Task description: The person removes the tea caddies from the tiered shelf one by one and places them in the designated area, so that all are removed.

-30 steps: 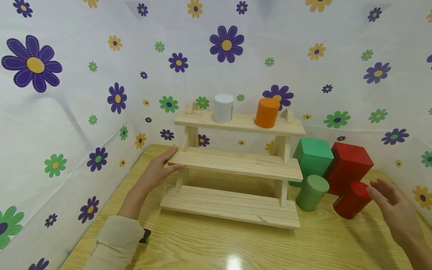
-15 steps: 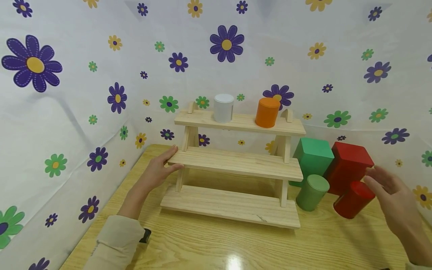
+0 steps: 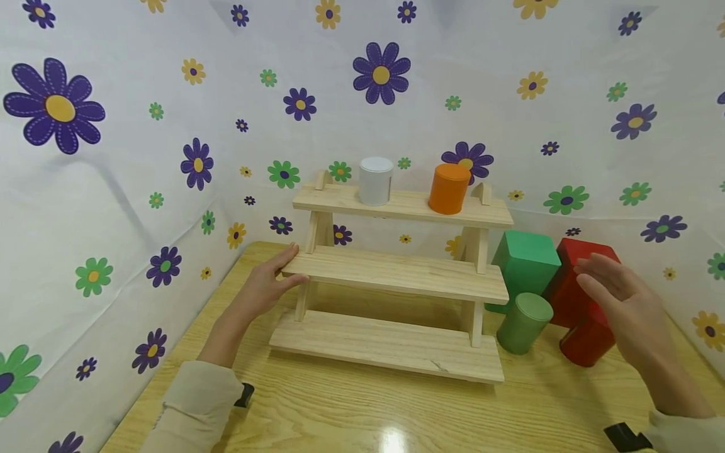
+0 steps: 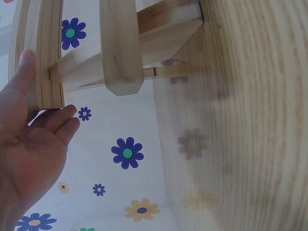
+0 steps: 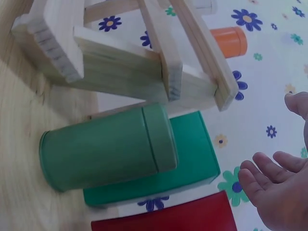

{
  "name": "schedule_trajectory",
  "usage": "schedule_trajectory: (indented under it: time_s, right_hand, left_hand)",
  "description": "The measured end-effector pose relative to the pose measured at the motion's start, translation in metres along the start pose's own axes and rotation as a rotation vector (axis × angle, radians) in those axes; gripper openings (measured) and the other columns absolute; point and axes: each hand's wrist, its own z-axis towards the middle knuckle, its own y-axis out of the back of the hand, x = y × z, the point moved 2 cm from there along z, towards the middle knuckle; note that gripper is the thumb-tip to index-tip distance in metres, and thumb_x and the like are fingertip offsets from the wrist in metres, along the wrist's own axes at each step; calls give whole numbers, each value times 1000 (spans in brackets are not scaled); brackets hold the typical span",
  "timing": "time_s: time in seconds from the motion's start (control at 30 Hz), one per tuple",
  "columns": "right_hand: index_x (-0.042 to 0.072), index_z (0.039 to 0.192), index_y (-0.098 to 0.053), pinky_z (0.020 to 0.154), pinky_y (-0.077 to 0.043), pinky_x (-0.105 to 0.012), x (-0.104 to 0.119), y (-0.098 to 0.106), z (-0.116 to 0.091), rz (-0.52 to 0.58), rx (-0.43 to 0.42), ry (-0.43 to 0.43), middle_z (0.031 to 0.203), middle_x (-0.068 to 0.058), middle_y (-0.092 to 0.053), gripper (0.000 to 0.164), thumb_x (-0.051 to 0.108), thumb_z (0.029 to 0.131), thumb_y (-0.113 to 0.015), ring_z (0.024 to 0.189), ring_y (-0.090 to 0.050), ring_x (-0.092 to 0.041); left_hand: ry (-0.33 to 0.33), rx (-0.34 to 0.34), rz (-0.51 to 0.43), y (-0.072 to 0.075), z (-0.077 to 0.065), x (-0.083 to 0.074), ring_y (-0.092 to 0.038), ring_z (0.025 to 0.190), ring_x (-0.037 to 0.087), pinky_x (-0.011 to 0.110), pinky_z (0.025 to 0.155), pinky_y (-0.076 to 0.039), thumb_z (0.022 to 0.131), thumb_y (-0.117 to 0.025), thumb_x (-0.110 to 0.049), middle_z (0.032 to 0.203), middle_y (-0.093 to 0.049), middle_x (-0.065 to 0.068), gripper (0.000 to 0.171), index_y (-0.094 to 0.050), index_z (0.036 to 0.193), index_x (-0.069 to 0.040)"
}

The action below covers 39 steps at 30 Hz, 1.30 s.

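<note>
1 red canister (image 3: 583, 343), partly hidden behind relaxed right grip (image 3: 631, 308), left grip (image 3: 265, 286) holding wooden rack (image 3: 396, 270)

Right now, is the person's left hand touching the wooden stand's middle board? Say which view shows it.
Touching: in the left wrist view, the left hand has its thumb laid on the middle board, no gap showing.
</note>
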Motion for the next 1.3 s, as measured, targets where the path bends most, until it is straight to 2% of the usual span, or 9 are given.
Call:
schedule_trajectory:
  time_s: [0.27,0.6,0.67,0.83,0.97,1.1,1.3]
  right_hand:
    - [24,157,-44,91,-40,-1,26,-13,14,-35,35,61,142,11,-57,53,35,107,-57,120,-50,12]
    - [17,162,-35,95,-43,-4,53,-26,34,-28,69,110,152,-6,-53,62,35,107,-58,127,-52,4]
    - [16,162,-35,96,-43,-5,59,-29,37,-15,73,121,152,-9,-52,62,35,107,-58,130,-52,-2]
    - [16,161,-36,96,-44,-5,72,-31,47,-19,69,140,152,-10,-52,62,37,107,-58,134,-53,-11]
    - [15,160,-38,96,-45,-6,83,-33,56,-15,47,155,149,-8,-55,63,38,106,-60,130,-56,-7]
    - [12,160,-37,97,-46,-8,91,-38,63,36,42,166,148,-7,-55,63,33,106,-62,127,-56,-5]
    - [7,160,-36,96,-47,-8,99,-51,73,57,63,189,148,-15,-54,65,29,105,-63,130,-57,-13]
  left_hand:
    - [-6,-3,-14,0,1,0,-24,154,33,48,122,-30,98,-71,-35,169,-24,12,81,-30,163,-8]
    - [-3,-1,-18,0,0,0,-24,154,33,48,122,-30,98,-71,-35,169,-23,11,82,-29,162,-7]
    - [-1,1,-18,0,0,0,-24,154,33,48,122,-30,98,-71,-35,169,-23,10,82,-29,163,-7]
    - [-1,0,-20,0,0,0,-24,154,33,48,122,-30,98,-71,-36,169,-23,12,82,-29,163,-8]
    - [2,-3,-25,0,-1,0,-25,154,33,48,122,-31,98,-71,-37,169,-23,11,83,-29,163,-9]
    - [7,-1,-27,0,-1,0,-25,154,33,48,122,-30,98,-72,-37,169,-23,10,83,-29,163,-9]
    - [3,-2,-14,0,-1,1,-25,154,33,48,122,-30,99,-70,-36,169,-23,10,81,-29,163,-8]
